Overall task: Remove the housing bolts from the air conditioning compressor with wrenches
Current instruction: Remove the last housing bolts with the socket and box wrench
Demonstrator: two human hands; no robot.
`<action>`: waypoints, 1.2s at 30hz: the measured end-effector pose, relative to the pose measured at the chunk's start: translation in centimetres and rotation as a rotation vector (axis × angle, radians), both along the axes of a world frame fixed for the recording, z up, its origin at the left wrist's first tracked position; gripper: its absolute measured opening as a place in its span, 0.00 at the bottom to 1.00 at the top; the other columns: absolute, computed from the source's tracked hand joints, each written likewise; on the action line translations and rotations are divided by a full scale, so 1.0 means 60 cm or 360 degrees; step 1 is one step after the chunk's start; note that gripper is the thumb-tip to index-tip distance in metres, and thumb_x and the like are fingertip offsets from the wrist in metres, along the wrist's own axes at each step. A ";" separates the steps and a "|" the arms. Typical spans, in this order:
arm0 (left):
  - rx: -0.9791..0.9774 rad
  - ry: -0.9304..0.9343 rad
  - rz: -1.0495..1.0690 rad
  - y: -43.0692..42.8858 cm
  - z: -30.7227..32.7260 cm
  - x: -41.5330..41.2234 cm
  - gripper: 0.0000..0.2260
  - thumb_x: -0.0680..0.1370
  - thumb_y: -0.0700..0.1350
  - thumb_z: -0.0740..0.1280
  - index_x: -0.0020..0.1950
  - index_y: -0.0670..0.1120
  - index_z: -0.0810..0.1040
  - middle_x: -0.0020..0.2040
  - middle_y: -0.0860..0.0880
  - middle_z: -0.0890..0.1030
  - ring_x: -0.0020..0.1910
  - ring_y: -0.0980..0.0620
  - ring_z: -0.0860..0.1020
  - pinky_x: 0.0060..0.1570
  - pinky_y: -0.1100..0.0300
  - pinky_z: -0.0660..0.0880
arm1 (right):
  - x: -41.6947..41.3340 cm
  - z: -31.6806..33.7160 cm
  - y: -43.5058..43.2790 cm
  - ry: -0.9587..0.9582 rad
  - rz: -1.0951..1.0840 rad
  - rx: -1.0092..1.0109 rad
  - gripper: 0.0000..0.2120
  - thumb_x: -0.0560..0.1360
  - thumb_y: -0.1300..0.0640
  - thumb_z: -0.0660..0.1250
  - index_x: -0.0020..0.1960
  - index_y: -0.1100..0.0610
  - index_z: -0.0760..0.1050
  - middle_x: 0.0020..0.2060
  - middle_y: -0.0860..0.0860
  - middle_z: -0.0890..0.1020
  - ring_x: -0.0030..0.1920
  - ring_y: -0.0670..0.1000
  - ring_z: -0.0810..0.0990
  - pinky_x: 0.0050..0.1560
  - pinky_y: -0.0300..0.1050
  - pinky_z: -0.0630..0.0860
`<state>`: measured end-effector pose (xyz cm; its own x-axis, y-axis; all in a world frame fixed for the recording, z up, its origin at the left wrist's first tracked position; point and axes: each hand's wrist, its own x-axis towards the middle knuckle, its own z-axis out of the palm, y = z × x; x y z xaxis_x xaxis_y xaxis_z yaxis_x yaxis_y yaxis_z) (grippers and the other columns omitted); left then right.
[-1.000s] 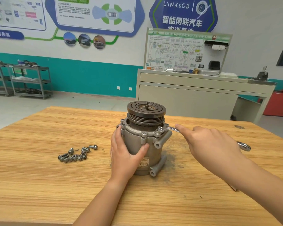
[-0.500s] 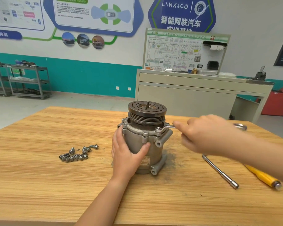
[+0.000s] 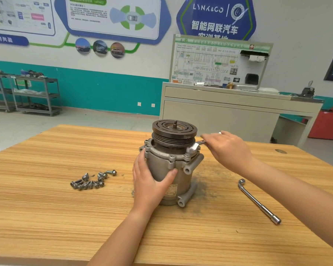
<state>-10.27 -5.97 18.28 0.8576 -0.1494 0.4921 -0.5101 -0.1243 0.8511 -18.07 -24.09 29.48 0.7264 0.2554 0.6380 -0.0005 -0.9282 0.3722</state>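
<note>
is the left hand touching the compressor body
Touching. The head view shows the left hand wrapped against the compressor housing, thumb pressed across its front.

The wooden counter [image 3: 46, 208] carries an upright compressor [image 3: 183, 179], loose bolts [image 3: 90, 184] at its left, an L-shaped wrench [image 3: 259, 202] at its right.

On the blue hexagonal wall sign [image 3: 215, 18] I read "LYNK&CO" and, beneath it, "智能网联汽车". A further line of characters is cut off by the training board [image 3: 219, 64] standing in front, where I can make out only "HV" among the fine print. The blue banner [image 3: 8, 40] at far left reads "互利共赢". The label [image 3: 170, 190] on the compressor [image 3: 160, 164] carries digits, upside down and too small for me to read with certainty.
</note>
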 end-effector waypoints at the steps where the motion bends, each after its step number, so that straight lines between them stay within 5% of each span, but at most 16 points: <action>1: 0.0005 -0.0001 0.0000 0.000 0.000 0.000 0.44 0.67 0.56 0.73 0.76 0.52 0.53 0.73 0.50 0.60 0.73 0.52 0.58 0.71 0.45 0.60 | -0.013 -0.001 0.003 -0.0084 -0.0010 0.0192 0.08 0.71 0.66 0.70 0.49 0.67 0.79 0.33 0.59 0.82 0.30 0.60 0.80 0.31 0.51 0.78; 4: 0.0006 -0.0002 0.0000 0.001 0.000 0.001 0.44 0.67 0.55 0.74 0.76 0.52 0.53 0.74 0.50 0.59 0.73 0.52 0.57 0.71 0.46 0.60 | -0.063 0.007 0.031 -0.0200 0.0022 0.0594 0.13 0.76 0.63 0.62 0.58 0.67 0.75 0.30 0.58 0.79 0.27 0.60 0.76 0.24 0.52 0.74; 7: -0.0007 -0.0012 -0.0004 0.001 0.001 0.000 0.44 0.68 0.54 0.74 0.76 0.52 0.53 0.73 0.50 0.59 0.73 0.52 0.58 0.71 0.46 0.60 | -0.115 0.018 0.061 -0.0105 -0.0108 0.0333 0.16 0.77 0.60 0.61 0.63 0.63 0.73 0.32 0.55 0.80 0.28 0.59 0.77 0.24 0.48 0.72; 11: -0.0003 -0.0010 -0.0005 0.002 0.003 -0.002 0.44 0.67 0.56 0.73 0.76 0.51 0.53 0.73 0.51 0.60 0.73 0.53 0.58 0.72 0.46 0.59 | -0.143 0.016 0.091 0.0484 -0.0705 0.0135 0.21 0.80 0.53 0.50 0.72 0.46 0.53 0.32 0.45 0.70 0.33 0.52 0.71 0.26 0.43 0.61; 15: -0.0011 -0.0005 0.0007 0.000 0.002 -0.001 0.44 0.67 0.56 0.73 0.76 0.51 0.53 0.73 0.50 0.60 0.73 0.52 0.57 0.72 0.46 0.59 | -0.139 0.017 0.119 0.0462 -0.0825 -0.0013 0.24 0.78 0.58 0.53 0.72 0.49 0.52 0.29 0.46 0.62 0.25 0.47 0.57 0.23 0.42 0.52; 19: -0.0004 -0.0013 0.0023 -0.002 -0.001 0.001 0.44 0.68 0.57 0.74 0.76 0.51 0.53 0.73 0.50 0.60 0.73 0.53 0.57 0.72 0.48 0.58 | -0.136 0.031 0.136 0.0545 -0.0897 -0.0065 0.28 0.76 0.63 0.54 0.74 0.52 0.51 0.29 0.47 0.58 0.25 0.48 0.54 0.23 0.42 0.50; 25: -0.0015 -0.0006 0.0050 -0.005 0.001 -0.001 0.46 0.63 0.62 0.69 0.76 0.50 0.54 0.73 0.51 0.62 0.72 0.54 0.57 0.72 0.53 0.56 | -0.125 0.062 0.177 0.0794 -0.0736 -0.0282 0.27 0.74 0.71 0.54 0.72 0.61 0.56 0.32 0.51 0.63 0.38 0.51 0.72 0.23 0.42 0.54; 27: -0.0016 -0.0023 0.0060 -0.006 -0.001 0.000 0.45 0.66 0.60 0.72 0.76 0.49 0.54 0.73 0.51 0.62 0.72 0.54 0.57 0.71 0.54 0.55 | -0.114 0.060 0.194 0.0889 -0.0740 -0.0376 0.24 0.75 0.71 0.53 0.71 0.64 0.60 0.46 0.55 0.72 0.47 0.55 0.75 0.24 0.42 0.58; 29: -0.0017 -0.0044 0.0079 -0.006 -0.003 0.001 0.44 0.68 0.55 0.75 0.76 0.49 0.54 0.73 0.50 0.62 0.72 0.54 0.57 0.71 0.53 0.56 | -0.107 0.055 0.209 0.0952 -0.0782 -0.0404 0.22 0.77 0.70 0.51 0.71 0.67 0.57 0.59 0.62 0.69 0.53 0.60 0.75 0.27 0.42 0.61; 36: -0.0010 -0.0032 0.0055 -0.006 -0.001 0.002 0.46 0.65 0.61 0.71 0.76 0.49 0.54 0.72 0.51 0.62 0.72 0.55 0.57 0.71 0.54 0.56 | -0.119 0.033 0.193 0.0889 -0.0875 -0.0335 0.27 0.74 0.73 0.54 0.71 0.73 0.48 0.62 0.65 0.69 0.53 0.59 0.77 0.31 0.42 0.66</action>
